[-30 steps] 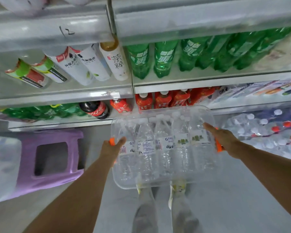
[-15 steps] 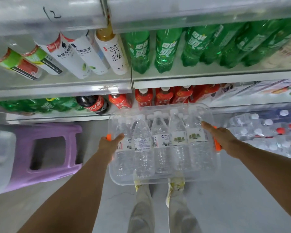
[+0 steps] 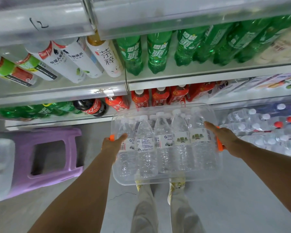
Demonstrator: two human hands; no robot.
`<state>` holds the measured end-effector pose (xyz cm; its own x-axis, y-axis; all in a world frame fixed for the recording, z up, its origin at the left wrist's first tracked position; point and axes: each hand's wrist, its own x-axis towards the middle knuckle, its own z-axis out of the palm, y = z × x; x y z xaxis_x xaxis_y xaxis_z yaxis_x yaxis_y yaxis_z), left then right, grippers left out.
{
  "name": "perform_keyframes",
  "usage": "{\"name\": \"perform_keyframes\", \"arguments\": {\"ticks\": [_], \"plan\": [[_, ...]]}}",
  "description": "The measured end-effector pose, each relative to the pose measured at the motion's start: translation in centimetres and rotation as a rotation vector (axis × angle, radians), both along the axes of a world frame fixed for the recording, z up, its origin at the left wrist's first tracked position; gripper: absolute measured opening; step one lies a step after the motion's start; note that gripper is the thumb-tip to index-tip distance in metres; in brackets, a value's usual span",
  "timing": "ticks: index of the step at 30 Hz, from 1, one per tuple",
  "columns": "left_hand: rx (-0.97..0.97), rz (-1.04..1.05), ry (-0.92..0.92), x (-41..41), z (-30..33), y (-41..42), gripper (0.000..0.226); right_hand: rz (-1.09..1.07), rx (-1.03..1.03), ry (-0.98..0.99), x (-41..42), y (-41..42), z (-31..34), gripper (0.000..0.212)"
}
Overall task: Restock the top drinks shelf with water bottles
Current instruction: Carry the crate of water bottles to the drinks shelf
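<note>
The person holds a clear plastic bin (image 3: 166, 179) by both ends: the left hand (image 3: 112, 146) grips the orange handle (image 3: 111, 137) on its left wall, thumb along the rim, and the right hand (image 3: 224, 137) grips the orange handle on the right wall. Between the hands, water bottles (image 3: 145, 145) stand upright in rows inside the bin. Just beyond the bin's far rim sits the shelf edge (image 3: 242, 102) below red-labelled bottles (image 3: 160, 96). Left of the left hand, well apart, stands a purple stool (image 3: 22, 165); bare concrete floor (image 3: 233, 190) lies open beneath the bin. Right of the right hand lie wrapped water packs (image 3: 265, 130).
</note>
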<state>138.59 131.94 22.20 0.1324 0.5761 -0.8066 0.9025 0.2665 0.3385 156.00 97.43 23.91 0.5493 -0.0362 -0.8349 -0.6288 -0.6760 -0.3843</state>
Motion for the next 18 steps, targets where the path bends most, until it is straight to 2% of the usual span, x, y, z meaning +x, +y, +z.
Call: {"name": "perform_keyframes", "arguments": {"ticks": [3, 7, 10, 13, 18], "plan": [[0.005, -0.007, 0.014, -0.3, -0.4, 0.5, 0.070, -0.030, 0.004, -0.046, -0.4, 0.5, -0.3, 0.057], [0.015, -0.081, 0.029, -0.1, -0.2, 0.3, 0.074, 0.028, -0.123, -0.135, -1.3, 1.3, -0.3, 0.060], [0.003, -0.233, 0.049, 0.4, 0.8, 0.0, 0.080, 0.051, -0.277, -0.168, -2.2, 1.8, 0.6, 0.071], [0.032, -0.409, 0.062, 0.4, 2.5, 0.4, 0.084, 0.062, -0.330, -0.145, -3.4, 2.3, 2.7, 0.063], [0.108, -0.704, -0.010, -1.3, 6.9, 1.6, 0.068, 0.203, -0.349, -0.261, -6.4, 3.9, 8.2, 0.053]]}}
